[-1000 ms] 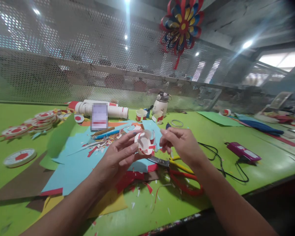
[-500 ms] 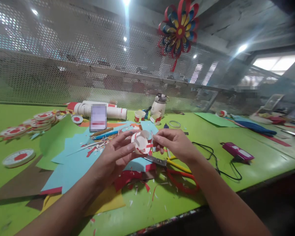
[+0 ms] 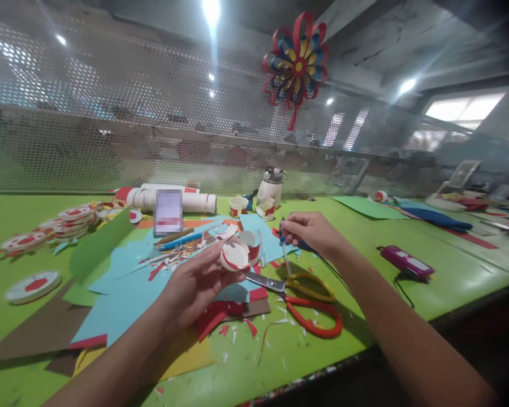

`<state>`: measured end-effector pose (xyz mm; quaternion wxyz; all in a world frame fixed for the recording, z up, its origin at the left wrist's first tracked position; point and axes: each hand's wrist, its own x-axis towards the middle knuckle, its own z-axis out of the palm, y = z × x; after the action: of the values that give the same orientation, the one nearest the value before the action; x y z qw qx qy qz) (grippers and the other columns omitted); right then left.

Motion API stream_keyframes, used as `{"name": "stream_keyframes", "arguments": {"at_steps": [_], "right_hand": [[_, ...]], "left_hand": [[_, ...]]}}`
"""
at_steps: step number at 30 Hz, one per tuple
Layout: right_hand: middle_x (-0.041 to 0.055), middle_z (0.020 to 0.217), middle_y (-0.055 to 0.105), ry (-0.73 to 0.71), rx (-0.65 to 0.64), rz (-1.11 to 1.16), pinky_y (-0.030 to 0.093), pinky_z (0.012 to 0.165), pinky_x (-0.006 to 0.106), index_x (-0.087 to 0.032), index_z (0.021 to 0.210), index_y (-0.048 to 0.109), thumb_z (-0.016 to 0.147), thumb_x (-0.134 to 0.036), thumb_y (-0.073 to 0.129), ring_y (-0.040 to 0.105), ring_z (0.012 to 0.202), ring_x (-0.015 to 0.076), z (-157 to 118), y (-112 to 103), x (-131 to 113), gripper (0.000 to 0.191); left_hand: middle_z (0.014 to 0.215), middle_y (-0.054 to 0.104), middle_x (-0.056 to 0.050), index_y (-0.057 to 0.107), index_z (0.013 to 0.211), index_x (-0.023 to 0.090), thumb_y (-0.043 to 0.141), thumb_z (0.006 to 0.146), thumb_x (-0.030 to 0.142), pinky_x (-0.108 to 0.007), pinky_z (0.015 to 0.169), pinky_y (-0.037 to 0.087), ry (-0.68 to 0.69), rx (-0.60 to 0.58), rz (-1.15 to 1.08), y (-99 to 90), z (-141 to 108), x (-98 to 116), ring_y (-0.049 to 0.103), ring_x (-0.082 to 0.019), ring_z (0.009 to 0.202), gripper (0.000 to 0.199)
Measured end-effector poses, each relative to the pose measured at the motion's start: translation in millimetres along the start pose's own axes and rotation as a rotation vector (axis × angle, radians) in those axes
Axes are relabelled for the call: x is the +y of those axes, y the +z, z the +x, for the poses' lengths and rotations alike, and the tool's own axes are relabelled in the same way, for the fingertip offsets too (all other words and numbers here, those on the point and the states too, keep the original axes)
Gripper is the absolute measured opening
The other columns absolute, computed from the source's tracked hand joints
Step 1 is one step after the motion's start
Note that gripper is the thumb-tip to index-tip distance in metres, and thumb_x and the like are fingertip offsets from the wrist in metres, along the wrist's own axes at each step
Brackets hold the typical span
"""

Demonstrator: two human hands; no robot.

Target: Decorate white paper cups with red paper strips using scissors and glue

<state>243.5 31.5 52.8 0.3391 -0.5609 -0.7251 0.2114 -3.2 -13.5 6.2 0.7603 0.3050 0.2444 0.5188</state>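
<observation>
My left hand (image 3: 199,274) holds a small white paper cup (image 3: 235,254) with red trim, tilted so its pale inside shows. Close behind it, partly hidden, is another red-and-white paper ring (image 3: 254,246). My right hand (image 3: 307,232) is closed at the fingertips around a small blue tool (image 3: 282,233) that looks like a glue gun; most of it is hidden, and a dark cord trails away behind my wrist. Below and between the hands, large scissors (image 3: 275,284) with a yellow and a red handle loop lie on the table, blades pointing left.
Coloured paper sheets (image 3: 123,288) and scraps spread beneath my left arm. A phone (image 3: 168,212), white rolls (image 3: 195,202), two paper cups and a bottle (image 3: 271,186) stand farther back. Red-and-white discs (image 3: 74,220) are stacked left. A purple corded box (image 3: 407,263) lies right.
My right hand has moved away from the paper cup, to the right and slightly back, onto the blue tool. My left hand has shifted slightly left with the cup, which is now tilted differently.
</observation>
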Motion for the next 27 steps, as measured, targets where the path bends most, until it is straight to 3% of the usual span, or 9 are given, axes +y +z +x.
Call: {"name": "stream_keyframes", "arguments": {"at_steps": [4, 8, 15, 19, 24, 27], "right_hand": [[0.0032, 0.064, 0.065, -0.043, 0.011, -0.230, 0.044, 0.059, 0.026, -0.015, 0.068, 0.066, 0.076, -0.023, 0.058, 0.057, 0.060, 0.0135, 13, -7, 30, 0.015], [0.0036, 0.068, 0.069, -0.098, -0.059, -0.378, 0.041, 0.062, 0.025, -0.015, 0.071, 0.070, 0.070, -0.014, 0.061, 0.057, 0.064, 0.0148, 19, 0, 49, 0.010], [0.0057, 0.083, 0.071, -0.144, -0.145, -0.515, 0.040, 0.064, 0.024, -0.017, 0.088, 0.071, 0.080, -0.023, 0.055, 0.061, 0.072, 0.0167, 21, 4, 45, 0.019], [0.0071, 0.085, 0.070, -0.092, -0.124, -0.638, 0.039, 0.066, 0.026, -0.017, 0.088, 0.071, 0.084, -0.026, 0.051, 0.060, 0.076, 0.0187, 29, -3, 48, 0.022], [0.0175, 0.095, 0.068, 0.057, -0.126, -0.837, 0.039, 0.075, 0.032, -0.012, 0.084, 0.071, 0.077, -0.015, 0.054, 0.058, 0.097, 0.0297, 41, -7, 77, 0.019], [0.0161, 0.099, 0.067, 0.103, -0.169, -0.890, 0.040, 0.080, 0.033, -0.012, 0.091, 0.070, 0.079, -0.016, 0.056, 0.057, 0.102, 0.0289, 42, -6, 91, 0.019]], "left_hand": [[0.112, 0.069, -0.012, 0.064, 0.118, 0.018, 0.059, 0.084, 0.019, -0.033, 0.071, 0.057, -0.002, -0.028, -0.023, 1.4, -1, 2, 0.069, -0.022, 0.084, 0.035], [0.101, 0.071, -0.012, 0.068, 0.109, 0.014, 0.055, 0.086, 0.018, -0.030, 0.062, 0.055, -0.005, -0.053, -0.059, 0.6, 0, 2, 0.067, -0.020, 0.076, 0.027], [0.092, 0.070, -0.014, 0.069, 0.099, 0.007, 0.052, 0.087, 0.015, -0.025, 0.050, 0.051, -0.033, -0.009, -0.009, -7.3, 9, -2, 0.064, -0.018, 0.067, 0.023], [0.091, 0.069, -0.016, 0.068, 0.099, 0.006, 0.047, 0.090, 0.015, -0.028, 0.057, 0.054, -0.054, 0.003, 0.012, -12.0, 13, -4, 0.066, -0.020, 0.071, 0.024], [0.090, 0.070, -0.016, 0.067, 0.098, 0.007, 0.044, 0.092, 0.017, -0.032, 0.066, 0.057, -0.061, -0.017, -0.002, -12.6, 14, -5, 0.067, -0.021, 0.076, 0.025], [0.090, 0.070, -0.016, 0.066, 0.098, 0.008, 0.045, 0.092, 0.017, -0.033, 0.067, 0.057, -0.059, -0.023, -0.010, -12.4, 13, -5, 0.068, -0.021, 0.075, 0.025]]}}
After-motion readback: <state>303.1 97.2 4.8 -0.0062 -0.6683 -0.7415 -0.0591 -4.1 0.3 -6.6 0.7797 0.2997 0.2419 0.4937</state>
